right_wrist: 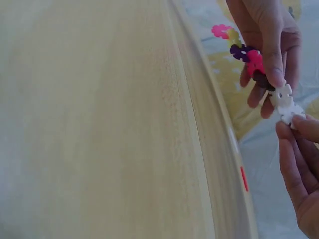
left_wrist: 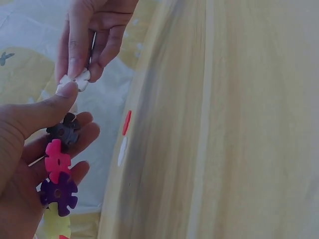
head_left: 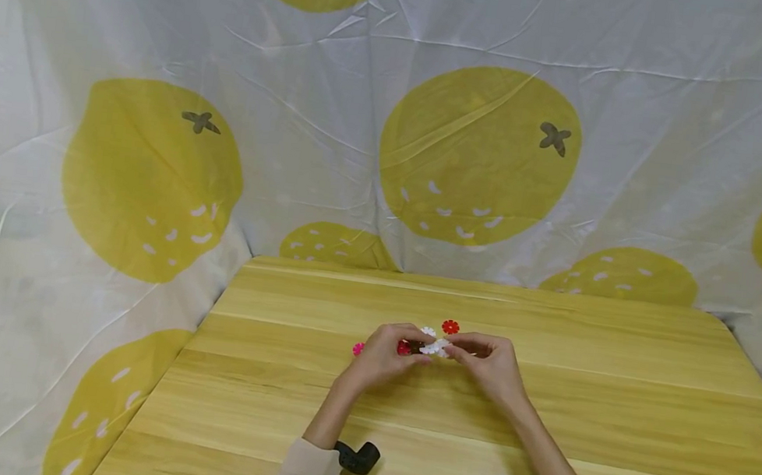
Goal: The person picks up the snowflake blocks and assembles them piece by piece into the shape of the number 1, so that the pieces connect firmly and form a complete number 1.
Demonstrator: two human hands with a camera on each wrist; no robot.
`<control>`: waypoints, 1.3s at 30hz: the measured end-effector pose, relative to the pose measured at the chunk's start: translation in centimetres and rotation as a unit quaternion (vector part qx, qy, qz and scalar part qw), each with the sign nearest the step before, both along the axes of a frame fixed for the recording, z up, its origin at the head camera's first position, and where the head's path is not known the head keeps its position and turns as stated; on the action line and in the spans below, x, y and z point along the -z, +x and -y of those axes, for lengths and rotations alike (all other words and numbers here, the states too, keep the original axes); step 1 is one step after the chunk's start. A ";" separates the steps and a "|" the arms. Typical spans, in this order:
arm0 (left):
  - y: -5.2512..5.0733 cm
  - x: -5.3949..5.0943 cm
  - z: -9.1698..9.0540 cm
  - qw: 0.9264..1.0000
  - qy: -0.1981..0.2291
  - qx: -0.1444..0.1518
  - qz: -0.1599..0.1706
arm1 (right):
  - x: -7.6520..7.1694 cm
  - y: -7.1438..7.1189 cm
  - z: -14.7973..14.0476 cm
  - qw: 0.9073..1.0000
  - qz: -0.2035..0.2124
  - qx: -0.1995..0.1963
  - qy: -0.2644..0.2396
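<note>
My left hand [head_left: 381, 357] holds a chain of interlocking snowflake discs, its thumb on a white disc [right_wrist: 281, 94] at one end. From there the chain runs through a dark brown disc [left_wrist: 64, 130], a pink disc [left_wrist: 58, 160], a purple disc [left_wrist: 59, 193] and a yellow disc [right_wrist: 233, 37] to another pink disc [right_wrist: 221, 31]. My right hand [head_left: 494, 369] pinches a second white disc [right_wrist: 291, 113] between thumb and fingers. Both white discs meet edge to edge; whether they are slotted together I cannot tell. Fingers partly cover the chain in the head view.
On the wooden table [head_left: 616, 405], a loose red disc [head_left: 451, 327] and a loose white disc [head_left: 428, 331] lie just beyond my hands. A lemon-print cloth [head_left: 335, 146] hangs behind the table's far edge. Each wrist bears a black camera.
</note>
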State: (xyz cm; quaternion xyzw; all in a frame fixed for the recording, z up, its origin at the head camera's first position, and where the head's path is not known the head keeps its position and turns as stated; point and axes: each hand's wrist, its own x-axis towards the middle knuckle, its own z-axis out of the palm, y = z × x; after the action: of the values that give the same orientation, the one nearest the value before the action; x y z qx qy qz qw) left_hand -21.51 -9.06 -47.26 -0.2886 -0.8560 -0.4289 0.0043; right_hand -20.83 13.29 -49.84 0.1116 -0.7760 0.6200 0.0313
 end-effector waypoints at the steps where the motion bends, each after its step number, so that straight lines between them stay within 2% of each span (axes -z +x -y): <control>1: 0.0 0.0 -0.1 1.000 -0.002 -0.002 -0.008 | 0.0 0.0 0.1 1.000 0.003 0.001 -0.004; 7: -0.1 0.3 -0.4 0.998 -0.009 -0.025 -0.060 | 0.1 0.0 0.7 0.999 0.020 -0.001 -0.040; 13: -0.2 0.5 -0.5 0.995 -0.008 -0.040 -0.095 | 0.2 0.1 1.4 0.996 0.047 -0.008 -0.074; 19: -0.3 0.7 -0.4 0.993 0.003 -0.038 -0.110 | -0.1 0.2 1.9 0.991 0.090 0.003 -0.099; 23: -0.4 0.9 -0.3 0.993 0.007 -0.031 -0.112 | -0.1 0.0 2.1 0.989 0.105 0.002 -0.106; 26: -0.5 1.0 0.0 0.993 0.014 -0.029 -0.109 | 0.0 -0.4 2.0 0.992 0.100 -0.001 -0.079; 29: -0.7 1.2 0.5 0.994 0.009 -0.039 -0.105 | 0.2 -0.9 1.7 0.996 0.083 -0.001 -0.023; 34: -1.1 1.4 1.2 0.996 -0.007 -0.053 -0.076 | 0.3 -1.9 1.5 0.997 0.064 -0.003 0.052; 39: -1.1 1.2 1.7 0.998 -0.011 -0.039 -0.037 | 0.5 -2.9 1.8 0.994 0.057 -0.008 0.090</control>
State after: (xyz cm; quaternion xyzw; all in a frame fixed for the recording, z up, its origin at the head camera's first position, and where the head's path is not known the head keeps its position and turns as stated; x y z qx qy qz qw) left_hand -22.59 -10.72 -48.50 -0.2705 -0.8705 -0.4083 0.0496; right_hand -23.70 11.51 -50.33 0.0845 -0.8283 0.5531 -0.0282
